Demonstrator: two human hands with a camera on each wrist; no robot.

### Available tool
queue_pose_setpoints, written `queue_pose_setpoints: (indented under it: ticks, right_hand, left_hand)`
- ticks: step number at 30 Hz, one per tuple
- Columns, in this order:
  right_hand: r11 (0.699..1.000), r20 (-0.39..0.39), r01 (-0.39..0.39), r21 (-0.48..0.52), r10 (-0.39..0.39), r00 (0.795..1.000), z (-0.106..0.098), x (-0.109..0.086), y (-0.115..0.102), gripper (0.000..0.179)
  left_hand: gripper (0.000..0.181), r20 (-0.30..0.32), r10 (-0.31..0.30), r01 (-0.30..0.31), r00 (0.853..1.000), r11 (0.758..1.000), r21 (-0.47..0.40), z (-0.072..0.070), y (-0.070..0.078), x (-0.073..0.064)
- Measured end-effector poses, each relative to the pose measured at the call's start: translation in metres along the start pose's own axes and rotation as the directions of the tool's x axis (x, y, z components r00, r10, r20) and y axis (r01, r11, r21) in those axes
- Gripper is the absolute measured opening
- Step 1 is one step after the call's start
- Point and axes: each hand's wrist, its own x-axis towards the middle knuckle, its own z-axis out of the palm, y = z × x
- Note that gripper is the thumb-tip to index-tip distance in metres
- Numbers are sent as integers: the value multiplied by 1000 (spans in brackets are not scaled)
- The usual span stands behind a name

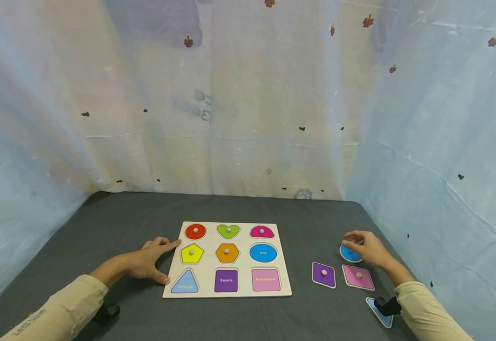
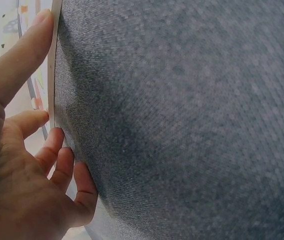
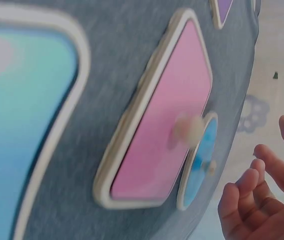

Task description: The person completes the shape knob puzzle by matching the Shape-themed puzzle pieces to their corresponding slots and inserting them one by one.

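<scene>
Left hand [image 1: 150, 260]: spread, touching the board [image 1: 244, 265] at its edge.
Right hand [image 1: 370, 249]: I saw it loose, empty, near the oval [image 1: 351, 255].
Knob [image 3: 212, 167]: wanted a light pinch, I judged.

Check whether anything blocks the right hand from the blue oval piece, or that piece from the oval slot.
Nothing visible does. The right hand is at the blue oval piece; straight across to the oval slot lie only cloth and board rim. The purple square piece sits off that line.
</scene>
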Motion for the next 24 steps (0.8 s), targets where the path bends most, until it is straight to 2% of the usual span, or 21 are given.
queue_pose_setpoints:
  ticks: [6, 13, 19, 24]
  right_hand:
    - [999, 17, 29, 25, -29, 999, -6, -3, 17, 33]
    - [996, 114, 78, 54, -84, 990, -11, -3, 36, 31]
    - [994, 179, 21, 109, -40, 983, -14, 0, 42, 30]
    - [994, 196, -9, 110, -13, 980, -14, 3, 45, 26]
  left_hand:
    - [111, 2, 4, -4, 1000, 1000, -5, 2, -2, 0]
    - [111, -8, 5, -5, 1000, 1000, -8, 1, 0, 0]
    - [112, -4, -13, 13, 1000, 1000, 3, 1, -1, 0]
    - [111, 0, -7, 7, 1000, 1000, -8, 0, 1, -1]
